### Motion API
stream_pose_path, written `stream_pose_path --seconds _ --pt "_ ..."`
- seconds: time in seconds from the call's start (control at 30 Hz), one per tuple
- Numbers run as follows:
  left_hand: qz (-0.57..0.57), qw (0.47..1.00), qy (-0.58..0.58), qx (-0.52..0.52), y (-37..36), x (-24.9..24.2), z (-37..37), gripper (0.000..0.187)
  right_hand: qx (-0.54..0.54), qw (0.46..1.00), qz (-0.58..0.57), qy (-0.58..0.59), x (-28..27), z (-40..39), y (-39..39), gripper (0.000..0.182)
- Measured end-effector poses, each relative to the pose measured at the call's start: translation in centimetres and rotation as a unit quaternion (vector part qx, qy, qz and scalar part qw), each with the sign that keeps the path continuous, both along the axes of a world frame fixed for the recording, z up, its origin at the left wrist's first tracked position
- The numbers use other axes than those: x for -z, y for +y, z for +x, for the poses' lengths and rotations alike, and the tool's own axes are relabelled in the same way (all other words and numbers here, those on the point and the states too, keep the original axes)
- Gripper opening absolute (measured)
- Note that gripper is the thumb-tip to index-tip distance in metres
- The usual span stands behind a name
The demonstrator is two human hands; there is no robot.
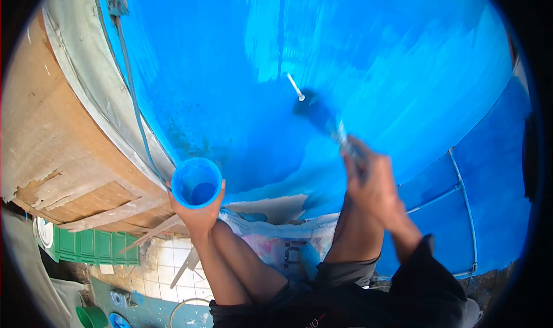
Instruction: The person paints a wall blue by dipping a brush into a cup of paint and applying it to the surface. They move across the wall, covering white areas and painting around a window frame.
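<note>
The left hand (199, 217) is cupping the blue paint cup (180, 194) upright near the wall (242, 132), seemingly keeping paint handy, while the right hand (377, 181) is gripping the blurred brush (322, 116), angling its bristles toward the wall.

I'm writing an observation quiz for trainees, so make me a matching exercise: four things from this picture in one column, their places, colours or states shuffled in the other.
Things
1. Cup
2. Brush
3. Ribbed container
4. Wooden panel

Places, colours or states
A. Green, at the lower left of the view
B. Held in the left hand, with blue paint inside
C. Brown, with a torn patch
D. Blurred, gripped in the right hand

Right pairs: 1-B, 2-D, 3-A, 4-C
</note>
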State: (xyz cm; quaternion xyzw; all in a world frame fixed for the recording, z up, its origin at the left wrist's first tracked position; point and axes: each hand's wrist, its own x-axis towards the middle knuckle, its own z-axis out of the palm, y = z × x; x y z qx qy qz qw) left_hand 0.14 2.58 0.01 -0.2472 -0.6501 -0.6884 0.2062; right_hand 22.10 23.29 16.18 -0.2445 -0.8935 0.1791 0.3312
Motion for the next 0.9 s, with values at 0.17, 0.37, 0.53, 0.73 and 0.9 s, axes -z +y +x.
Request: stream_pose_path --seconds 0.17,0.37,0.53,0.73,0.9 --pt "0.036 0.999 -0.027 0.008 0.9 -0.5 0.3 0.070 0.062 0.941 0.245 0.226 -11.1 -2.0 0.8 0.027" --pt "0.021 1.000 0.010 -0.002 1.3 -0.9 0.2 0.065 0.040 0.969 0.205 0.129 -7.2 -2.4 1.0 0.029" --pt "0.026 0.999 0.022 0.010 1.0 -1.4 0.4 0.061 0.023 0.991 -0.022 -0.128 1.5 0.3 -0.4 0.032" --pt "0.009 0.999 0.020 -0.024 0.7 -1.9 0.7 0.060 0.005 0.983 -0.112 -0.146 5.0 3.9 0.8 0.030" --pt "-0.036 0.999 0.019 -0.005 0.5 -1.1 0.6 0.069 -0.058 0.923 -0.380 0.021 9.4 4.7 -2.2 0.035"
